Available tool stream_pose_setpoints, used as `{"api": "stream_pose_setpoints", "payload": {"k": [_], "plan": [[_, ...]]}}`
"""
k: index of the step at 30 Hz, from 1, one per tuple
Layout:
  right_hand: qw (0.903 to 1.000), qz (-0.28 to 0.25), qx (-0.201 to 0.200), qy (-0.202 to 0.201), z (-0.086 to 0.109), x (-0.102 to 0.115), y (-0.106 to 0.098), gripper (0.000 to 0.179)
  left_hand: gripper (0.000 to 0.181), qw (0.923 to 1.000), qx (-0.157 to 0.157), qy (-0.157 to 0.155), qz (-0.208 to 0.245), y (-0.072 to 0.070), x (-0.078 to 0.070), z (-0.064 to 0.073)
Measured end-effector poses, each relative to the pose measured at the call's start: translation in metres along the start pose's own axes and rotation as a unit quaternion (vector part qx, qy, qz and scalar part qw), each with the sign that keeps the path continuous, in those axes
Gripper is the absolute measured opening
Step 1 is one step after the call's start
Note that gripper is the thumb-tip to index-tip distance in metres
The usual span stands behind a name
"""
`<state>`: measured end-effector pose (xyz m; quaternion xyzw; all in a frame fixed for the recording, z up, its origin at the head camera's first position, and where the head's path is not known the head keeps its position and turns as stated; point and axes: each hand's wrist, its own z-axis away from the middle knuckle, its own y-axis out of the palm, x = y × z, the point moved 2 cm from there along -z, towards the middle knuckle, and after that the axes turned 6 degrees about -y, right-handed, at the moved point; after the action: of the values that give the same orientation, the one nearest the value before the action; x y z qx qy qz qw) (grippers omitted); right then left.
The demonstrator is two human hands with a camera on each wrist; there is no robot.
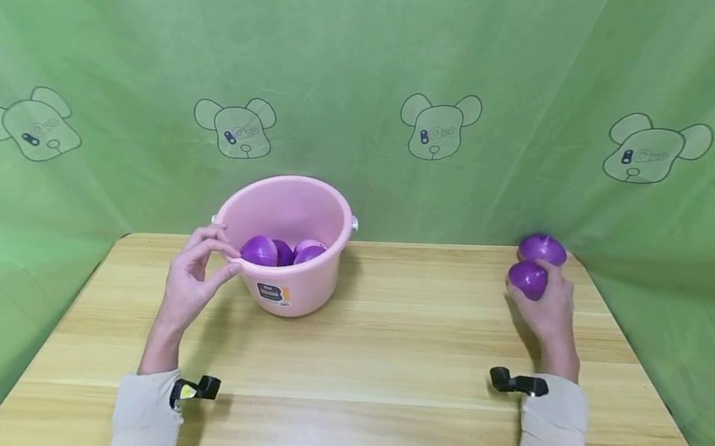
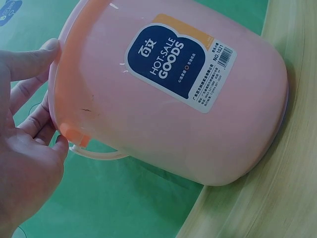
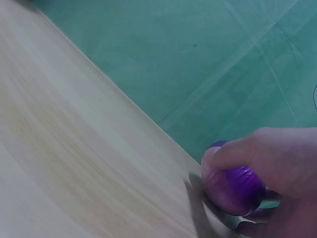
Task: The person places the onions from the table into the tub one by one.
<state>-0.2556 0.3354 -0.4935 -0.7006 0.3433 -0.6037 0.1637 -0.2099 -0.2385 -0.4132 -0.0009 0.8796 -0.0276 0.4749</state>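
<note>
A pink bucket (image 1: 302, 293) stands upright on the table, with several purple onions (image 1: 260, 250) inside. My left hand (image 1: 191, 276) holds the bucket's rim at its near left side, thumb outside; the left wrist view shows this hand (image 2: 34, 163) beside the labelled bucket wall (image 2: 237, 99). At the far right of the table, my right hand (image 1: 550, 309) grips a shiny purple onion (image 1: 527, 279) between thumb and fingers. Directly behind it sits another purple onion (image 1: 542, 248). In the right wrist view the gripped onion (image 3: 242, 186) is partly covered by the right hand (image 3: 282, 168).
The wooden table (image 1: 408, 350) reaches back to a green curtain (image 1: 354, 42) printed with mouse heads, which also hangs along both sides. A white bucket handle (image 2: 101, 155) hangs at the bucket's side. Each sleeve carries a black wrist camera (image 1: 516, 382).
</note>
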Motion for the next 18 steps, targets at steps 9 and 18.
{"api": "stream_pose_setpoints", "payload": {"k": [9,18], "plan": [[1.0000,0.000,-0.001,0.001,0.0001,-0.0010,0.0019,0.083,0.019,1.0000,-0.002,-0.005,0.002,-0.0009,0.0007,0.0005],[0.9999,0.000,-0.014,0.004,0.0011,-0.0023,0.0012,0.082,0.019,1.0000,-0.001,-0.008,-0.002,-0.0005,0.0001,0.0000]]}}
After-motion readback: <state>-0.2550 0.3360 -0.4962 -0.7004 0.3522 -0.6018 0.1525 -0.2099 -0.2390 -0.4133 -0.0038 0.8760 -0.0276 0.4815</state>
